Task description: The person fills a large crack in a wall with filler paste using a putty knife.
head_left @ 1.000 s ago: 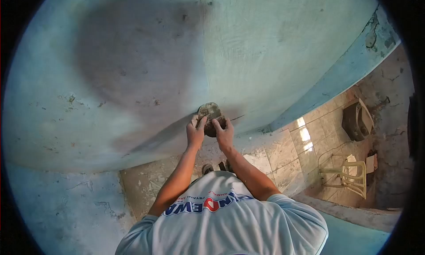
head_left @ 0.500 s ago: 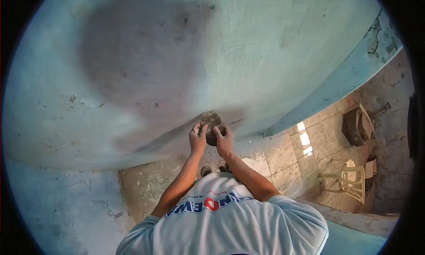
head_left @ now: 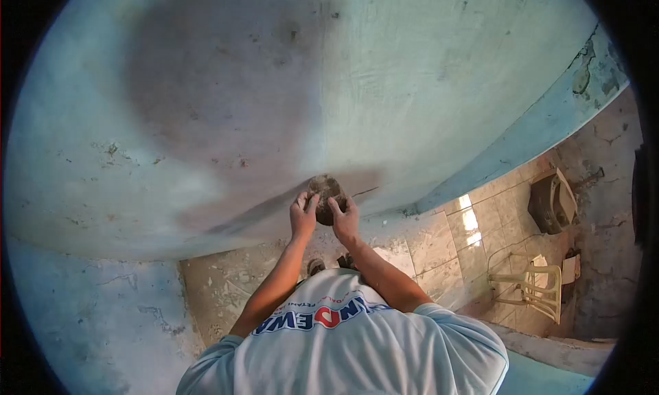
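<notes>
A dark, dusty, rounded flat object is held up between both hands, close to the pale blue-green wall. My left hand grips its left edge, with the thumb on the near face. On the right edge my right hand holds it the same way, thumb also on the face. The far side of the object and most fingertips behind it are hidden. Shadows of the head and arms fall on the wall around the hands.
Dusty floor tiles lie below. To the right are a plastic chair and a dark box-like object. A low ledge runs at lower right. A blue wall stands at left, and the wall's right edge is cracked.
The view has shifted slightly. Both hands still hold the object, which appears turned a little, with barely any other movement.
</notes>
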Motion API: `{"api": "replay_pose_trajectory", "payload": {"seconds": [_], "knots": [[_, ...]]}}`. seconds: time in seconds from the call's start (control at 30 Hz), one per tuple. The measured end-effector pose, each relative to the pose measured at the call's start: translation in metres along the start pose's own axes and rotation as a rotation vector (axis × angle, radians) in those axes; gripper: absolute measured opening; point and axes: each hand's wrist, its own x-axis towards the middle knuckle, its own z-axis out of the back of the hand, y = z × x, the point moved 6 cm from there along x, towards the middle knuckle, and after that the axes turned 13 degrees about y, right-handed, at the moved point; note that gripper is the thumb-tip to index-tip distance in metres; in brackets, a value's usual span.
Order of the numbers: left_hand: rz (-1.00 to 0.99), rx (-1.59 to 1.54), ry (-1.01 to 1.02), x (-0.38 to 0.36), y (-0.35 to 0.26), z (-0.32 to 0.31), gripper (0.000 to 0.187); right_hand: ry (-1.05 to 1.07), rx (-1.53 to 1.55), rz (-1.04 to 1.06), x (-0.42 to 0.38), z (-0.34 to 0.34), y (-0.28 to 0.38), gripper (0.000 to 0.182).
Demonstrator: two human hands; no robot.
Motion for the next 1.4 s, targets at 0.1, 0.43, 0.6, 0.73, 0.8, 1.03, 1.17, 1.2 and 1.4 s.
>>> {"api": "replay_pose_trajectory", "payload": {"seconds": [0.1, 0.43, 0.6, 0.73, 0.8, 1.03, 1.17, 1.2, 1.4], "knots": [[-0.039, 0.008, -0.24, -0.007, 0.0, -0.003, 0.037, -0.028, -0.118, 0.058, 0.005, -0.005, 0.009, 0.029], [-0.012, 0.071, -0.153, -0.006, -0.027, 0.003, 0.046, -0.015, -0.063, -0.005, 0.002, -0.013, 0.023, 0.035], [0.057, 0.029, -0.094, -0.005, 0.003, 0.006, 0.048, -0.004, -0.152, -0.008, -0.002, -0.006, -0.002, 0.04], [-0.043, 0.014, -0.122, -0.012, -0.043, 0.01, 0.04, -0.033, -0.096, 0.003, 0.0, -0.011, 0.006, 0.036], [-0.033, 0.002, -0.11, -0.022, -0.07, 0.011, 0.038, -0.018, -0.003, 0.075, -0.002, -0.022, 0.036, 0.035], [-0.024, -0.112, -0.106, -0.021, -0.053, 0.0, 0.04, -0.071, 0.063, -0.023, 0.001, -0.013, 0.021, 0.027], [0.083, -0.16, -0.131, -0.014, -0.032, 0.002, 0.044, -0.053, -0.052, 0.066, 0.003, -0.011, 0.03, 0.026], [0.171, -0.188, -0.077, -0.02, -0.027, -0.003, 0.052, -0.06, -0.036, 0.025, 0.001, -0.004, 0.003, 0.027], [0.124, -0.152, -0.062, -0.021, -0.072, 0.007, 0.065, -0.014, -0.18, 0.057, 0.003, -0.02, 0.061, 0.027]]}}
